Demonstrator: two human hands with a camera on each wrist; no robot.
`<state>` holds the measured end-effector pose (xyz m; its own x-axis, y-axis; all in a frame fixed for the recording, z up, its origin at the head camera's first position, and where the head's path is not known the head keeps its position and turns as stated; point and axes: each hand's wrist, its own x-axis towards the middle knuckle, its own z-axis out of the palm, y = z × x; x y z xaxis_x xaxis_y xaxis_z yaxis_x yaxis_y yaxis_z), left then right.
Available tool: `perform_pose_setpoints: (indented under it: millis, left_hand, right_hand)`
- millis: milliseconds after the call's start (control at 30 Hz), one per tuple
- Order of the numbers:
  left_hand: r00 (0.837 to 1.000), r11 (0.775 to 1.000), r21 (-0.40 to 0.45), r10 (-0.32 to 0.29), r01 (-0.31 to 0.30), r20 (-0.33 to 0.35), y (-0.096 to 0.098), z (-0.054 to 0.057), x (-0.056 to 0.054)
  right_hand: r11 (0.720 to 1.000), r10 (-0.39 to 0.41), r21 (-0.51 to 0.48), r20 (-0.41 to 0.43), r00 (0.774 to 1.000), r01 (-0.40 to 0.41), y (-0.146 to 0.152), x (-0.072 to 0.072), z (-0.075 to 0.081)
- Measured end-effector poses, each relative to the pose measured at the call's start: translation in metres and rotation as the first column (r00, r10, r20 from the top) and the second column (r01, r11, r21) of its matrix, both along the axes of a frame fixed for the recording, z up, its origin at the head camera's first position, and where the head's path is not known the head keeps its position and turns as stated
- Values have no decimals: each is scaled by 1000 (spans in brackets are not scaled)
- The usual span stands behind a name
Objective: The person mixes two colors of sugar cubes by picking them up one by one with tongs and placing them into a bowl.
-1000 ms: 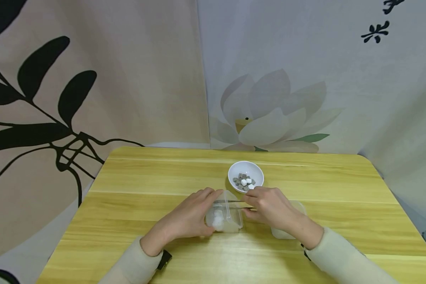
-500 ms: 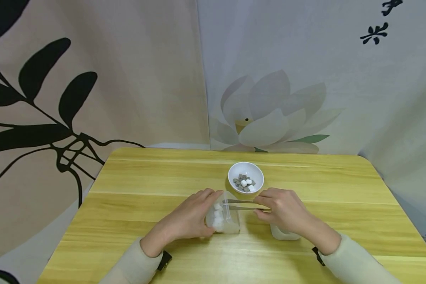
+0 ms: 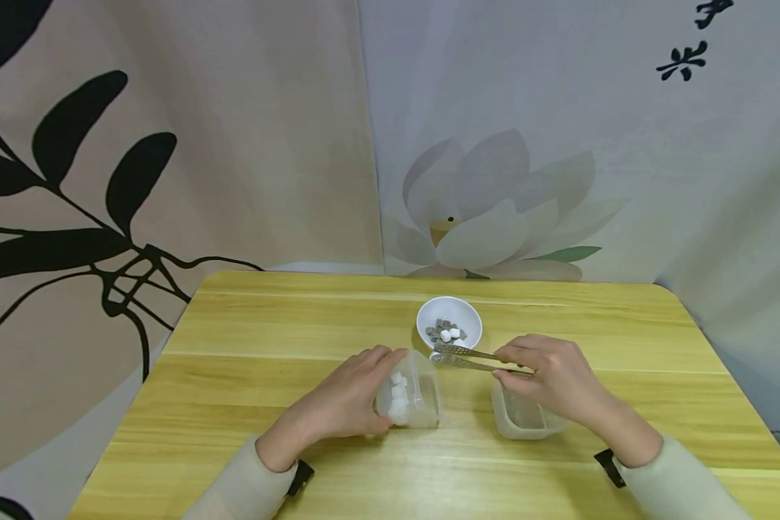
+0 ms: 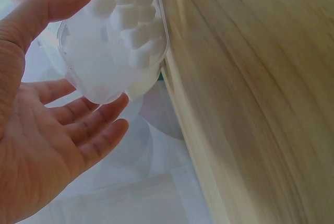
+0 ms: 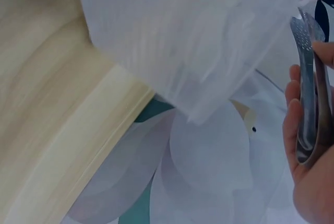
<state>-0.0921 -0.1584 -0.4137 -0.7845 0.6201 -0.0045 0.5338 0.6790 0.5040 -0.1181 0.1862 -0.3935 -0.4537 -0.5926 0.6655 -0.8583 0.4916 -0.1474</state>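
My left hand (image 3: pixel 346 399) grips a translucent plastic container (image 3: pixel 427 404) tipped on its side, its mouth facing right. Several white lumps (image 4: pixel 136 20) are piled inside, seen through its base in the left wrist view. My right hand (image 3: pixel 552 370) holds metal tongs (image 3: pixel 468 357) with perforated ends. A small white piece (image 3: pixel 435 356) shows at their tips, close to the near rim of a white bowl (image 3: pixel 425 316). Grey cubes (image 3: pixel 439 325) and a few white pieces (image 3: pixel 454 333) lie in that bowl.
A second translucent container (image 3: pixel 520 430) stands upright below my right hand, partly covered by it. All of this is on a wooden table (image 3: pixel 286 325). A printed curtain (image 3: pixel 286 144) hangs behind the table's far edge.
The tongs have come out of the tipped container and swung up toward the bowl as my right hand moved right. My left hand and its container have hardly moved.
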Motion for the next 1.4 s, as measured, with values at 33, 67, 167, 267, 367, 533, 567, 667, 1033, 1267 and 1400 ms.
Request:
perform_pose_setpoints:
  millis: [33,67,167,267,367,533,567,667,1033,1267,1400]
  left_hand:
    - [1000,1000,1,0,0,0,0,0,0]
    - [1000,1000,1,-1,1,-2,0,0,0]
    - [1000,1000,5,-2,2,-5,0,0,0]
    - [1000,1000,5,-2,2,-9,0,0,0]
    - [1000,1000,7,0,0,-6,0,0,0]
    - [1000,1000,5,4,-4,6,0,1,1]
    - [1000,1000,6,3,-3,9,0,1,1]
    - [1000,1000,12,2,-2,8,0,1,1]
    - [1000,1000,13,5,-5,-2,0,0,1]
    - [1000,1000,14,1,-1,0,0,0,1]
    - [1000,1000,14,-4,4,-6,0,0,1]
  right_hand:
    - [1000,0,-7,-1,1000,0,1,-2,0]
    - [1000,-1,-13,-3,1000,1,3,-3,1]
    - [1000,-9,-23,-14,1000,9,5,-10,3]
    - [999,-27,-23,-6,1000,27,8,-15,5]
    - [999,-50,-14,16,999,51,9,-20,7]
    - [995,-102,11,28,994,101,9,-27,5]
    - [994,-112,16,28,993,112,9,-29,4]
    - [989,-143,32,25,989,143,10,-31,0]
    - [980,-189,68,48,981,185,16,-31,-6]
    - [987,-155,56,63,986,152,16,-25,-4]
    - [993,-116,44,65,991,113,13,-20,-4]
